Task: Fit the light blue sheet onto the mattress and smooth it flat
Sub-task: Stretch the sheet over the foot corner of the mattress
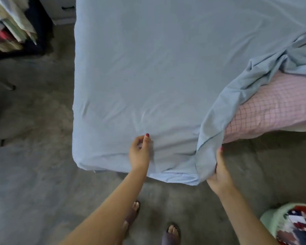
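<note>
The light blue sheet [148,68] covers most of the mattress, pulled over the near left corner with some wrinkles. At the right, the sheet is bunched and folded back, baring the mattress [272,110] with its pink grid-patterned cover. My left hand [139,152] hovers at the sheet near the bed's near edge, fingers loosely curled and holding nothing. My right hand [219,172] grips the loose hem of the sheet at the near edge, just left of the bare pink corner.
Grey carpet [34,165] surrounds the bed. A dark rack with stacked fabrics [11,27] stands at the far left. A green floral bundle [293,225] lies on the floor at the lower right. My sandalled feet [170,234] stand close to the bed's edge.
</note>
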